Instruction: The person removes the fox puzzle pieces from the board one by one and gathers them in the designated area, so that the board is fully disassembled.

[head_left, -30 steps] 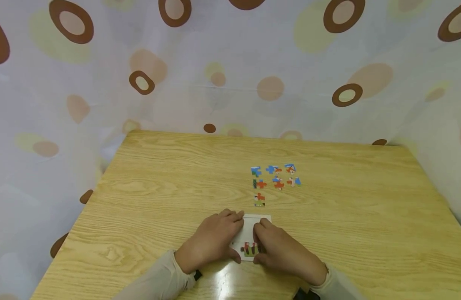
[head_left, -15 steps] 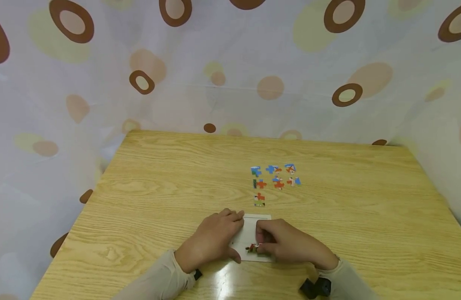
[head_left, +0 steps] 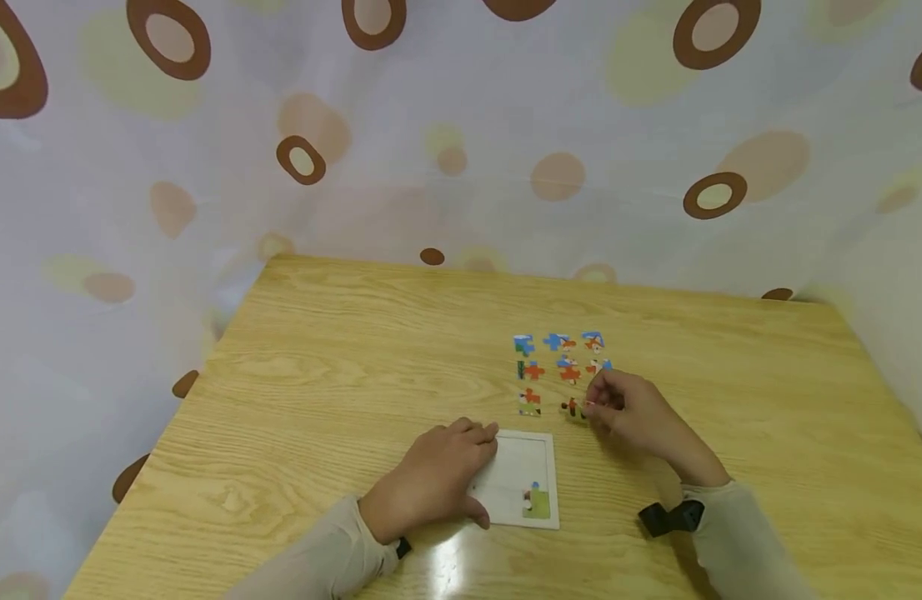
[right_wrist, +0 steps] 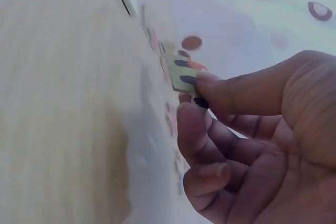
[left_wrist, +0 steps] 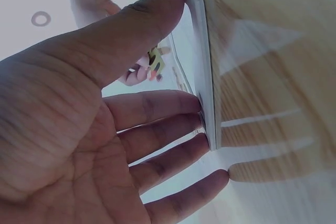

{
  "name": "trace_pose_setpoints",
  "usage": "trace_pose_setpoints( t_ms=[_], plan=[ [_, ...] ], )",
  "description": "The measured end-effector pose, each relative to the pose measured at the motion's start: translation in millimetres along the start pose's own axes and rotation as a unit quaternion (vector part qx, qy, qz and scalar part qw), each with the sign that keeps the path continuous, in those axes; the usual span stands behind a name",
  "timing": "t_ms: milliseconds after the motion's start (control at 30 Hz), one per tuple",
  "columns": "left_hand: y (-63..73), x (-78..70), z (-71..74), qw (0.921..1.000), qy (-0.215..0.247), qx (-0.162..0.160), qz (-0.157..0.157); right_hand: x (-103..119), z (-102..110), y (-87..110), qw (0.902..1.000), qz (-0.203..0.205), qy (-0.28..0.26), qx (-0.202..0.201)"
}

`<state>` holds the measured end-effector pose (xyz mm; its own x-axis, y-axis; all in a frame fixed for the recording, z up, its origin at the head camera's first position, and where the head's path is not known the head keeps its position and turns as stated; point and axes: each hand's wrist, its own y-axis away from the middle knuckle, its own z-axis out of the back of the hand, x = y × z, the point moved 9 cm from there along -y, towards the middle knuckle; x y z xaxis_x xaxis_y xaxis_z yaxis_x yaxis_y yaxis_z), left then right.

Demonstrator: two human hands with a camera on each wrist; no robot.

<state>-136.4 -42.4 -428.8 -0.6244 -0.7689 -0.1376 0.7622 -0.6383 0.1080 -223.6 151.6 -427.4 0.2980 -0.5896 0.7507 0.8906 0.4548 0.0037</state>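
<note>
My right hand pinches a puzzle piece between thumb and fingertips, above the table beside the laid-out pieces. The piece shows green with dark stripes and some red. My left hand lies along the left side of a white puzzle tray. In the left wrist view its fairly straight fingers and its thumb touch the tray's edge. One green puzzle piece with a blue knob sits in the tray's near right corner.
Several loose puzzle pieces lie in rows behind the tray, among them a blue corner piece, an orange piece and an orange-and-green piece. The wooden table ends at a patterned cloth wall.
My right hand has lifted the striped piece out of the tray and carried it away and to the right, near the loose pieces. My left hand stays at the tray. The head view has shifted slightly.
</note>
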Motion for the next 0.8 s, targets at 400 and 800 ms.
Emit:
trace_pose_setpoints(
  t_ms=[400,800],
  plan=[
    [-0.6,-1.7,-1.4,0.9999,-0.013,0.004,0.004,-5,2,-14.4,0.9957,-0.004,0.093,0.002],
    [3.0,4.4,1.0,0.9995,-0.023,0.015,0.014,-7,-4,-11.6,0.9947,0.002,0.103,0.007]
  ],
)
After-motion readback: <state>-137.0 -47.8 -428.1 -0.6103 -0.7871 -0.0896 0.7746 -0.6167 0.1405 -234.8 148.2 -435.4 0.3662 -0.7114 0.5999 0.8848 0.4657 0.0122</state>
